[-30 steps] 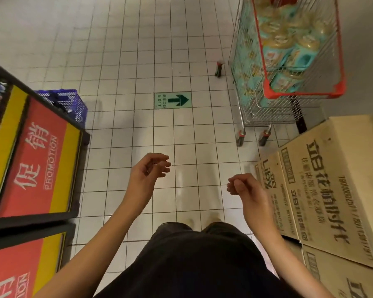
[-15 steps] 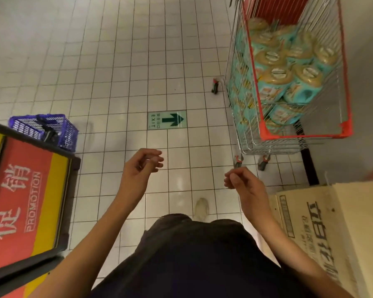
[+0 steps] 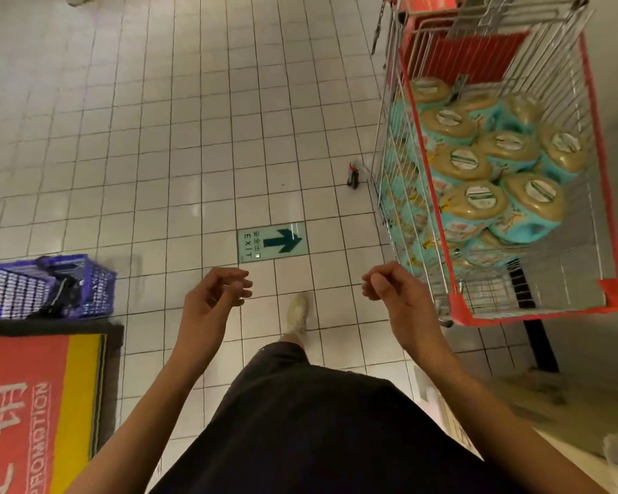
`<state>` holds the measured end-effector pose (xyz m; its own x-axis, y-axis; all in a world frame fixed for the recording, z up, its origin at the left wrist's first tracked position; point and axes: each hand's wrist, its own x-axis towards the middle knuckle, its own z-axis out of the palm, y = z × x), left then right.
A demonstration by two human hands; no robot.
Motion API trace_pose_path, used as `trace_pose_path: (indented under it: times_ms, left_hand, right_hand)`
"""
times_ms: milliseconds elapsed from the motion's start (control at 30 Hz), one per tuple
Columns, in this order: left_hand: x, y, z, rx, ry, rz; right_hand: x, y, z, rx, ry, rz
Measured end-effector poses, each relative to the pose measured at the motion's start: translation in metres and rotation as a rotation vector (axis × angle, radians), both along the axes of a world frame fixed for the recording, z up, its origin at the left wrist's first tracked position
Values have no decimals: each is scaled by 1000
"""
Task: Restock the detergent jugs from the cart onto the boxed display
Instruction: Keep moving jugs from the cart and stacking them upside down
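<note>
A wire shopping cart (image 3: pixel 461 308) with red trim stands at the right on the tiled floor. Several teal detergent jugs (image 3: pixel 475 205) with tan tops and white caps are stacked inside it. My left hand (image 3: pixel 211 301) hovers over the floor at centre, fingers loosely curled and holding nothing. My right hand (image 3: pixel 396 294) is raised just left of the cart's near corner, fingers also loosely curled and empty. The boxed display shows only as a blurred cardboard edge (image 3: pixel 536 415) at lower right.
A red and yellow promotion stand (image 3: pixel 33 404) fills the lower left, with a blue plastic crate (image 3: pixel 47 287) behind it. A green exit arrow tile (image 3: pixel 272 241) lies ahead on the floor. My shoe (image 3: pixel 298 313) steps forward between the hands.
The view has moved forward to the cart, which now looms closer at the right. The cardboard boxes have slid almost out of view. Both hands stay raised and empty.
</note>
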<state>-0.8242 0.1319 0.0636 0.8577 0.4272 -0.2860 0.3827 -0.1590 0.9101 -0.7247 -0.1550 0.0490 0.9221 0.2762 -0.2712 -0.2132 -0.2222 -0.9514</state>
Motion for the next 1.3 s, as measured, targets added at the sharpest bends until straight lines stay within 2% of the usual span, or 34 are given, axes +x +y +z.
trace_pose_path:
  times_ms: [133, 333, 500, 667, 800, 1033, 1300]
  left_hand:
    - [95, 35, 0, -21, 7, -112]
    - [241, 34, 15, -23, -13, -431]
    - [351, 0, 20, -47, -82, -608]
    - [440, -41, 8, -34, -69, -713]
    - [498, -63, 5, -39, -26, -766]
    - [593, -99, 2, -79, 26, -835]
    - [725, -174, -22, -90, 47, -1152]
  right_hand:
    - [57, 28, -3, 31, 33, -127]
    - [122, 38, 3, 92, 38, -343]
    - [178, 16, -7, 105, 60, -499]
    - [246, -14, -22, 96, 30, -633]
    - [308, -38, -27, 90, 60, -644]
    - [412, -78, -15, 71, -3, -717]
    - [498, -107, -18, 66, -6, -945]
